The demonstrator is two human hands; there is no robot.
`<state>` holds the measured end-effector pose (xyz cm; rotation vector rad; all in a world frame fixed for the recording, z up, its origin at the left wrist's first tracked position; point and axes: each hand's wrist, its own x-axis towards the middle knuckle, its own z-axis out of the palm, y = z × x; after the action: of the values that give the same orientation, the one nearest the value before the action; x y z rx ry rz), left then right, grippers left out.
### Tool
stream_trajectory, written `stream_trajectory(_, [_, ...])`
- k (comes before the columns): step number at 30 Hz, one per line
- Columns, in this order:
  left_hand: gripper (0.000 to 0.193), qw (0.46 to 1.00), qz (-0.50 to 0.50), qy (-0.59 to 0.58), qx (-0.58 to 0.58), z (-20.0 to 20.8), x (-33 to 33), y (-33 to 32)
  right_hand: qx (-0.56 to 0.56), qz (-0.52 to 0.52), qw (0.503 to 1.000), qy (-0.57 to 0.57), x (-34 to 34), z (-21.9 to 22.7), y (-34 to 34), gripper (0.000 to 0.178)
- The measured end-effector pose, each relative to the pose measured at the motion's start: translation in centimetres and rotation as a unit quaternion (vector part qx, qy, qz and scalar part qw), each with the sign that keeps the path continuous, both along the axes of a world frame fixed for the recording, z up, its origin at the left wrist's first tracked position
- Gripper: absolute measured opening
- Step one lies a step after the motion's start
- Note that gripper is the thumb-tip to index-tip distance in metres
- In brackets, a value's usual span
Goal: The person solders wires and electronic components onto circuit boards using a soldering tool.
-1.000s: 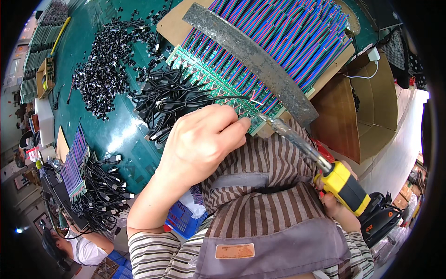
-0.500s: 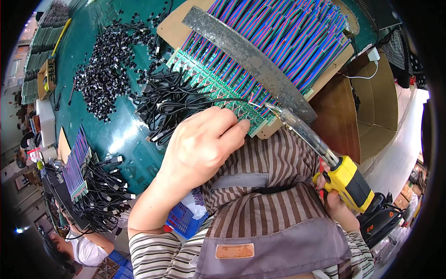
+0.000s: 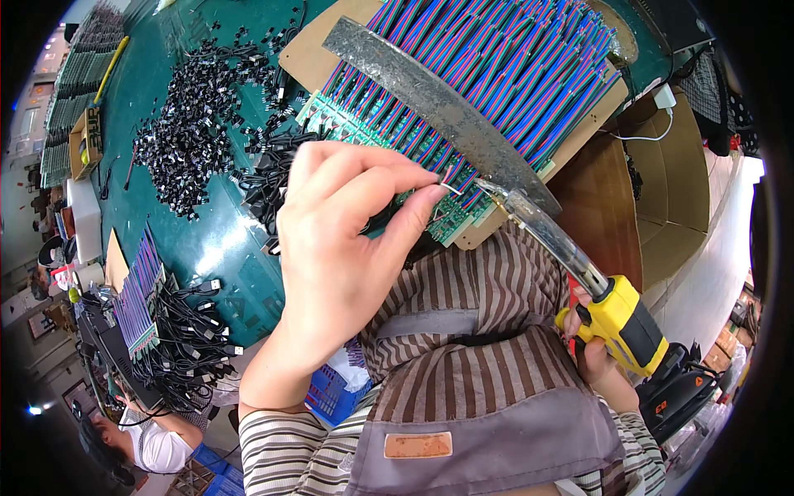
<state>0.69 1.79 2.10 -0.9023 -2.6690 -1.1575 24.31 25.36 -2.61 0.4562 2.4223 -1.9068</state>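
Observation:
My left hand [image 3: 335,227] pinches a thin black cable close to its stripped end, where fine red and white wires [image 3: 451,188] stick out between thumb and forefinger. Just beyond those wires lies a row of green circuit boards [image 3: 453,217] with blue, red, green and black ribbon wires [image 3: 538,74] fanning away. A curved, worn metal bar [image 3: 438,99] rests across the ribbon wires. In my right hand [image 3: 594,360] is a yellow and black soldering gun [image 3: 627,324], its tip beside the wires at the boards' right end; from this view contact cannot be made out.
Black cables [image 3: 269,178] lie left of the boards, partly behind my left hand. A heap of small black connectors [image 3: 190,124] covers the green table [image 3: 248,289]. Finished-looking boards with USB cables [image 3: 186,347] hang at left. An open cardboard box [image 3: 674,182] stands right. Another person [image 3: 157,442] sits lower left.
My left hand has turned and risen, and its thumb and forefinger now pinch the cable near its bare wires. The soldering gun has shifted slightly right.

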Motion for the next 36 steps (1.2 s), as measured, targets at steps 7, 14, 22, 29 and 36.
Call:
stream_trajectory(7, [0.012, 0.989, -0.065, -0.123, -0.053, -0.2, 0.5, -0.5, 0.065, 0.017, 0.997, 0.023, 0.7, 0.0, 0.6, 0.041])
stream_trajectory(14, [0.008, 0.986, -0.039, -0.117, -0.112, -0.2, 1.3, 0.2, 0.077, 0.027, 0.996, 0.048, 0.3, 0.1, 0.6, 0.042])
stream_trajectory(22, [0.008, 0.979, -0.031, -0.159, -0.126, 0.0, 1.4, 0.8, 0.066, 0.018, 0.997, 0.033, 0.6, 0.1, 0.7, 0.041])
stream_trajectory(29, [0.009, 0.981, -0.035, -0.152, -0.115, -0.2, 1.5, 0.6, 0.127, 0.067, 0.98, 0.139, -1.3, 0.5, 0.8, 0.038])
stream_trajectory(36, [0.01, 0.991, -0.029, -0.062, -0.115, -1.3, 1.6, 0.5, 0.112, 0.058, 0.981, 0.146, -1.8, 0.5, 0.8, 0.037])
